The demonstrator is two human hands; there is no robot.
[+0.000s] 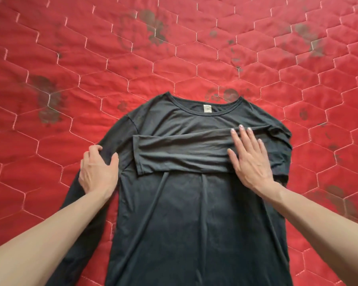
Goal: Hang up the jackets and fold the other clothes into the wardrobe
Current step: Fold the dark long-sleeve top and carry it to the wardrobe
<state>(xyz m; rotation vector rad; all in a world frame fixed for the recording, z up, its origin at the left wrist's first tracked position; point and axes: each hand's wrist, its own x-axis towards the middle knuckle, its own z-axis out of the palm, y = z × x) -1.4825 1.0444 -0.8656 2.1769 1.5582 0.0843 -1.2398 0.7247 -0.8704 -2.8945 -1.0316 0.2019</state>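
Pressing folded sleeve [180, 153], left hand [97, 170] gripping edge

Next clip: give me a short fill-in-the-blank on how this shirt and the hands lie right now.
1. The dark shirt lies on a quilted bedspread coloured ____.
2. One sleeve is folded across the ____ of the shirt.
3. The right hand rests ____ on the folded sleeve, fingers straight.
4. The left hand grips the shirt's other ____.

Missing words: red; chest; flat; sleeve
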